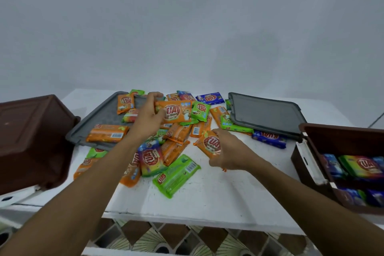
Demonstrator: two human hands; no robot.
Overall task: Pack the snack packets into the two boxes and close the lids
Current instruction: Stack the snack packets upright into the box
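Both bare forearms reach over the white table (218, 193), each hand gripping an orange snack packet.

Left hand (148, 118) curls fingers and thumb round a glossy orange foil packet (176, 111) over the table's far middle; right hand (227, 151) clutches a second orange packet (208, 144) near its centre. Loose orange, green and blue packets (176, 175) lie heaped mid-table, some on the left grey plastic lid (99, 118). A right grey lid (268, 114) lies far right. The right brown plastic box (340, 141) holds packets; the left brown box (33, 139) hides its inside.
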